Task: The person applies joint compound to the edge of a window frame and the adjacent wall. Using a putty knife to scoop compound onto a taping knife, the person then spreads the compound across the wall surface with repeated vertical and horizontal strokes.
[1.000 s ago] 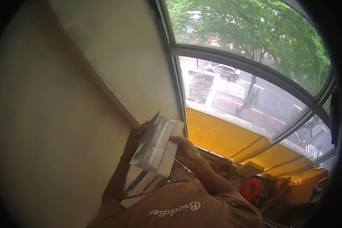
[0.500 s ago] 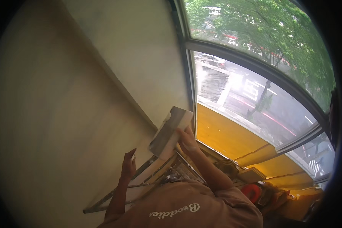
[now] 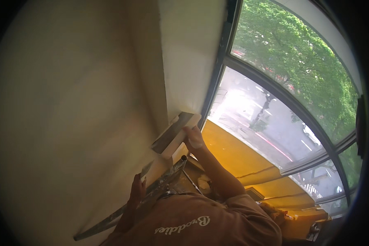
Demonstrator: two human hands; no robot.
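My right hand (image 3: 194, 138) is closed around the pale back of a wide plastering knife (image 3: 171, 135). The knife's long grey metal blade slants up to the right, near the wall corner, and pale filler seems to sit on its far edge. Whether the blade touches the wall, I cannot tell. Lower and to the left, my left hand (image 3: 137, 188) grips a small putty knife (image 3: 146, 169), its blade pointing up near the big wall. A gap separates the two tools.
A plastered wall (image 3: 69, 115) fills the left, ending at a vertical corner edge (image 3: 164, 69). Paint-spattered metal bars (image 3: 168, 174) of a stand run below my hands. At right are a dark-framed window (image 3: 270, 84) over a street and a yellow panel (image 3: 221, 149).
The view has turned, so the wall corner and window stand differently. My right hand and the wide knife appear slightly further left. The small putty knife's blade shows more broadly.
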